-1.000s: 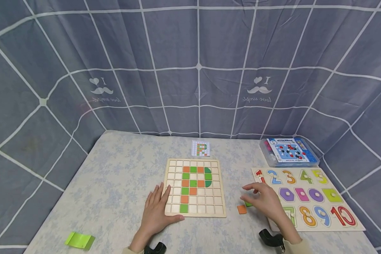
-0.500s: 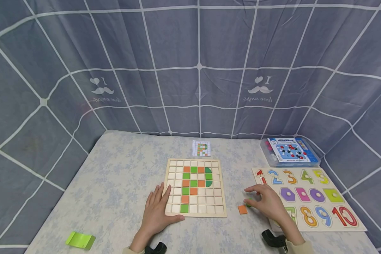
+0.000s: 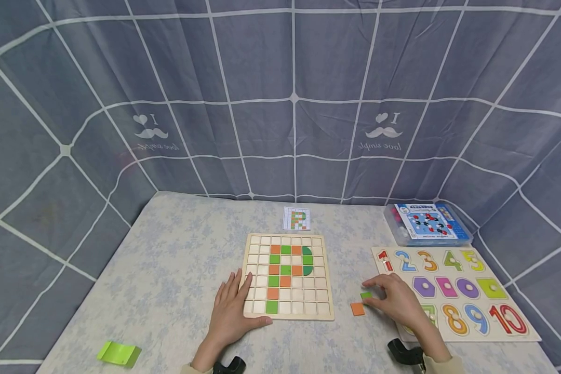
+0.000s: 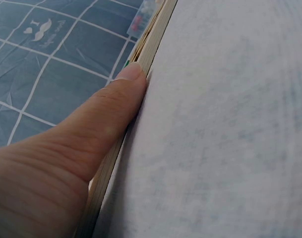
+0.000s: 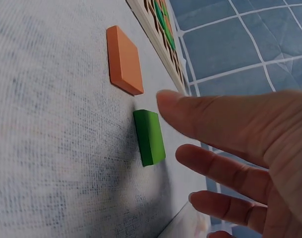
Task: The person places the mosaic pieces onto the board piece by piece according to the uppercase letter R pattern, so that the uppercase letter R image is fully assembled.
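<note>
My left hand [image 3: 230, 313] rests against the left side and front corner of a wooden grid board [image 3: 329, 306], fingers straight. Its thumb [image 4: 108, 114] lies along the board's front edge in the left wrist view. Orange, green and rounded dark-green tiles form a P-like shape on the board. To its right, my right hand [image 3: 396, 301] hovers by a loose green tile [image 5: 150, 138], thumb and fingers bent but spread apart. The right wrist view shows a gap between thumb and tile. Beside that lies a loose orange square tile [image 3: 357, 309], flat on the cloth.
A pattern card [image 3: 296, 218] lies behind the board. On the right are a number-and-shape peg puzzle [image 3: 483, 332], partly under my right hand, and a clear plastic box [image 3: 430, 224]. A bright green holder [image 3: 119, 354] sits at front left.
My right hand has shifted slightly to the right, and the green tile between its thumb and fingers shows more fully, a little farther from me. My left hand keeps its place.
</note>
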`<move>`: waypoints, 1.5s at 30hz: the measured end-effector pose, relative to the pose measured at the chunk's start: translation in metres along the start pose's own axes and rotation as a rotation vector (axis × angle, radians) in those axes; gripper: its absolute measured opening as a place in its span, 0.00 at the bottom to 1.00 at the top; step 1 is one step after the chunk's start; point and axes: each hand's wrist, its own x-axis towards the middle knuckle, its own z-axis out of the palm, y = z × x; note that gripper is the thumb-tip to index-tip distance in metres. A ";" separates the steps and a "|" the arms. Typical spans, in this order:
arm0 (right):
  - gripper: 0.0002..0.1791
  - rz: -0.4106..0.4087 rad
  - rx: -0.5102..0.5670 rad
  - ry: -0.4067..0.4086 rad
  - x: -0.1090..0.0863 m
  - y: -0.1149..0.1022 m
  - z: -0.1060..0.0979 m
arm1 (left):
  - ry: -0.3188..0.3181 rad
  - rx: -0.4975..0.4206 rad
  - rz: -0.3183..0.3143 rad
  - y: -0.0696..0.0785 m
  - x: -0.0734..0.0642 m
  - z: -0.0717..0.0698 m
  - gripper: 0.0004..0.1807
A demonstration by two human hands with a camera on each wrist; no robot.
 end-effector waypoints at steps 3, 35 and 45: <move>0.16 0.003 -0.007 -0.020 -0.001 0.001 -0.001 | 0.002 0.000 0.002 0.000 0.000 0.000 0.63; 0.14 0.015 -0.076 -0.142 0.007 -0.001 -0.002 | -0.004 0.006 -0.002 -0.001 0.000 0.000 0.63; 0.14 0.064 -0.053 -0.151 0.007 -0.003 -0.001 | -0.001 -0.012 -0.001 0.000 -0.001 0.000 0.63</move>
